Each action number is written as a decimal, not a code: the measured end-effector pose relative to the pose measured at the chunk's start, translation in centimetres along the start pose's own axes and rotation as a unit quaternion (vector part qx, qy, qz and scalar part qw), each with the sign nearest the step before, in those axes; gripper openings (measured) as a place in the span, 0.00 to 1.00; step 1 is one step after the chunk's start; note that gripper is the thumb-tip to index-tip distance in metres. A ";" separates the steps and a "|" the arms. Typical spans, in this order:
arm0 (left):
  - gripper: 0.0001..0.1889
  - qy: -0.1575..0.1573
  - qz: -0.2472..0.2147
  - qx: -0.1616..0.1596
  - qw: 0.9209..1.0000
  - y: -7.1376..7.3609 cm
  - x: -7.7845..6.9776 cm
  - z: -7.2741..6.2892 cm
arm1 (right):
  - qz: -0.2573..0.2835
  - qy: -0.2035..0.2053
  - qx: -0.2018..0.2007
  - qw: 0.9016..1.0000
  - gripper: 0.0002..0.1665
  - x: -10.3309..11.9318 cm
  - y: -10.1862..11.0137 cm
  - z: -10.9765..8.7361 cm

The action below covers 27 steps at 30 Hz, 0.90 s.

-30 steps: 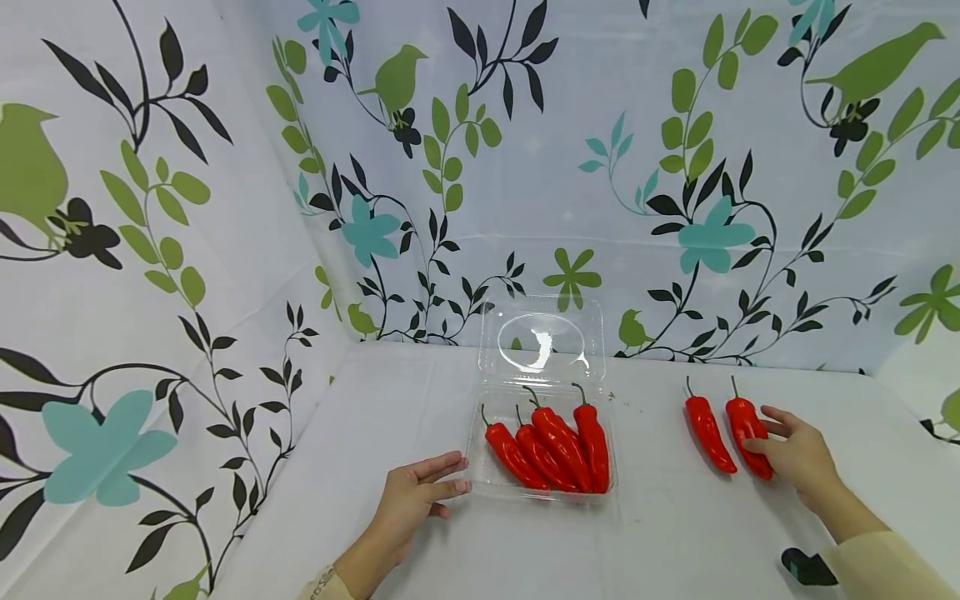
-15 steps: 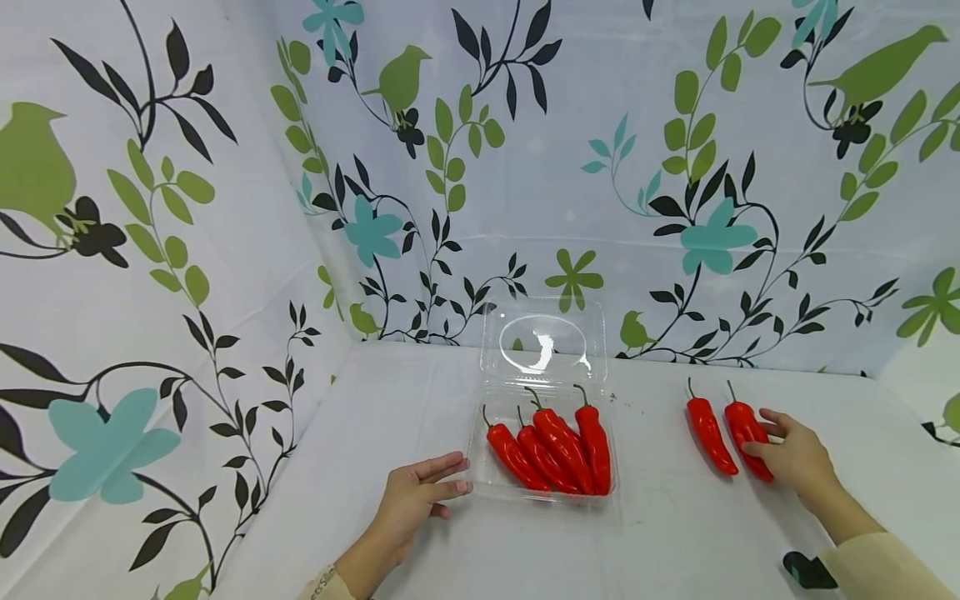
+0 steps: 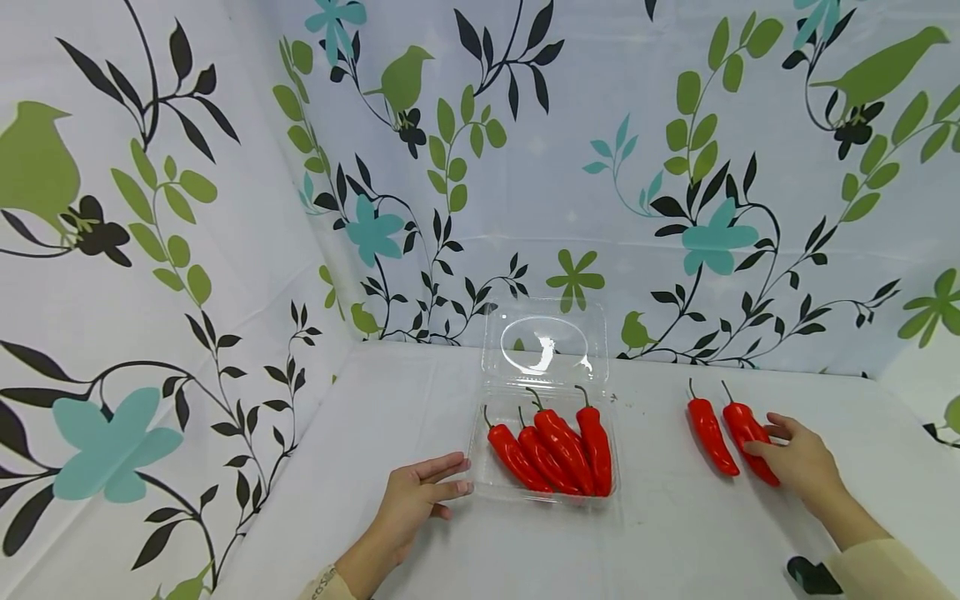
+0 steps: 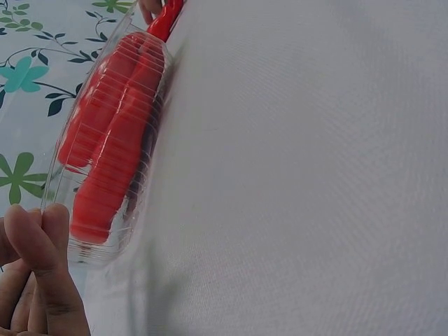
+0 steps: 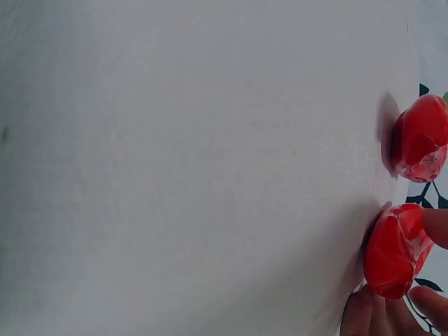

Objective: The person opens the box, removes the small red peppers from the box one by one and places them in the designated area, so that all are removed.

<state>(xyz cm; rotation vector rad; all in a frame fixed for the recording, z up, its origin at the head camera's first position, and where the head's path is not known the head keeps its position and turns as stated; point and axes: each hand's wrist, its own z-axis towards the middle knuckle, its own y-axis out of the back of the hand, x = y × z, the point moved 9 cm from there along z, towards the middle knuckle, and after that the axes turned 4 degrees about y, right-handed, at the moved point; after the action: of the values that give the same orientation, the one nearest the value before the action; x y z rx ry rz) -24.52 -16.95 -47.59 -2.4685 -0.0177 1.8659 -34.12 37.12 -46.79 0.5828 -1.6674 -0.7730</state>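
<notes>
A clear plastic clamshell container [image 3: 493,479] stands in the middle of the table with its lid [image 3: 543,340] raised. Several red chili peppers [image 3: 558,450] lie in its base, green stems pointing away from me. At the container's left edge is my left hand [image 3: 411,500]; in the left wrist view its thumb and a finger [image 4: 38,241] pinch the rim. My right hand [image 3: 802,458] grips a red chili pepper [image 3: 742,423] by its lower half, thumb on top and fingers at the far side. Another red chili pepper [image 3: 708,435] lies just left of it.
A white cloth [image 3: 660,533] covers the table. Behind it and on the left hangs a curtain [image 3: 525,183] printed with leaves, birds and flowers. A dark object [image 3: 813,575] shows by the right sleeve at the front edge.
The pepper under my right hand has turned slightly, its stem swinging left and its tip shifting right. My left hand stays at the container; the head view has shifted a little.
</notes>
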 end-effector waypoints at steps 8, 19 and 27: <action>0.30 0.000 -0.001 0.002 1.000 -0.1 -0.1 0.1 | 0.023 0.004 -0.062 0.998 0.48 0.3 1.5 -0.6; 0.31 0.001 0.003 -0.001 1.000 -0.1 -0.2 0.0 | 0.007 0.087 -0.184 0.979 0.42 4.1 2.9 -2.5; 0.31 -0.001 0.000 0.003 1.000 -0.1 -0.1 0.1 | -0.030 0.211 -0.205 0.955 0.45 9.0 2.7 -4.2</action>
<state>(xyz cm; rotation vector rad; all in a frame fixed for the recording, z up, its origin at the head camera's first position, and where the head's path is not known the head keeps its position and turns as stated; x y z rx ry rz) -24.62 -16.81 -47.47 -2.4627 -0.0125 1.8656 -31.98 31.58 -38.33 0.4630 -1.0624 -0.9333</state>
